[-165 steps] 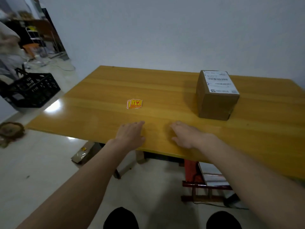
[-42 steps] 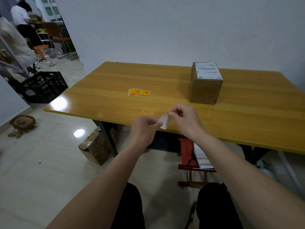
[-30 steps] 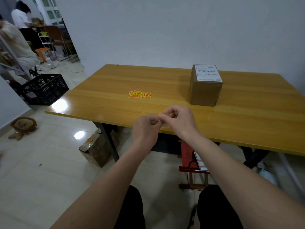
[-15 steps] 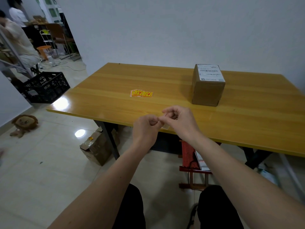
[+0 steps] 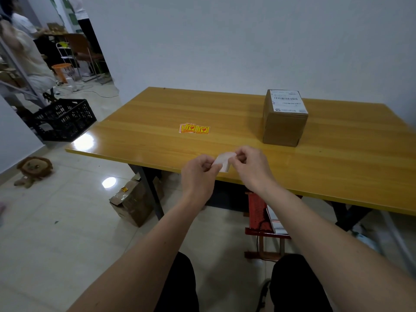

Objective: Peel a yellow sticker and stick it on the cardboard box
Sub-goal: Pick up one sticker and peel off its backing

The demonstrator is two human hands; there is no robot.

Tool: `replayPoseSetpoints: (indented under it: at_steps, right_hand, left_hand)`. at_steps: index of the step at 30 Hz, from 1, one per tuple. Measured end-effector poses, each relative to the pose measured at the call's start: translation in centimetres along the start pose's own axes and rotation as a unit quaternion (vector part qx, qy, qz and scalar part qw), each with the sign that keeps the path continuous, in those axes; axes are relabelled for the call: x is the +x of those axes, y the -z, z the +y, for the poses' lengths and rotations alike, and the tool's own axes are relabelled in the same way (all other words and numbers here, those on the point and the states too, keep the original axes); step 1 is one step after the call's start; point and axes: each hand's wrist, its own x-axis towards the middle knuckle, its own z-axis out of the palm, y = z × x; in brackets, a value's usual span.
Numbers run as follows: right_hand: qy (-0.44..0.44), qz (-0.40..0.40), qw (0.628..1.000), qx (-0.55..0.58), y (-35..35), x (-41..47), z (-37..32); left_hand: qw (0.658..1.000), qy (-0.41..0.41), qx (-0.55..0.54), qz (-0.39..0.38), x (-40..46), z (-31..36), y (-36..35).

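Observation:
Both hands hover over the near edge of the wooden table (image 5: 337,167) and pinch one small sticker sheet (image 5: 223,161), whose white back faces me. My left hand (image 5: 199,171) grips its left side and my right hand (image 5: 249,164) grips its right side. The sheet's yellow face is hidden from me. A small stack of yellow and red stickers (image 5: 195,128) lies on the table further away, to the left. The cardboard box (image 5: 284,124) stands upright at the back right, with a white shipping label (image 5: 288,104) on its top.
A black plastic crate (image 5: 64,119) sits on the floor at the left, with a stuffed lion toy (image 5: 33,168) nearer. A taped carton (image 5: 132,200) and a red stool (image 5: 261,218) stand under the table. People are in the room at far left.
Half a second ago my fingertips were bunched tight together with the sheet nearly hidden. Now my hands have spread slightly and the white sheet shows between them.

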Motion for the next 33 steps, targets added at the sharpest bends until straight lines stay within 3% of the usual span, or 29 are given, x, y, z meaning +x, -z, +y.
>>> replayPoseSetpoints:
  at_steps: [4,7,9,14,21,33]
  right_hand:
    - [0.057,-0.008,0.996,-0.069,-0.1,-0.5,-0.7]
    - [0.110,-0.019,0.980,-0.167,-0.1,-0.8,-0.7]
    - [0.119,-0.023,0.977,-0.173,-0.2,-1.0,-0.7]
    - [0.051,0.007,0.998,-0.040,-0.5,-1.3,-1.0]
    - [0.001,-0.041,0.997,0.071,-0.9,-1.8,-1.3]
    - [0.016,-0.029,0.990,0.138,-0.2,-1.8,-0.4]
  left_hand:
    - [0.995,-0.009,0.099,-0.022,-0.3,0.0,0.3]
    - [0.994,-0.027,0.099,-0.022,-0.4,0.3,0.3]
    - [0.995,-0.028,0.096,-0.027,-0.4,0.5,0.3]
    - [0.996,-0.014,0.085,-0.008,-0.4,0.5,0.4]
    - [0.998,-0.012,0.052,0.020,-0.7,0.3,-0.2]
    - [0.999,-0.043,-0.005,0.008,-0.9,0.2,-0.4]
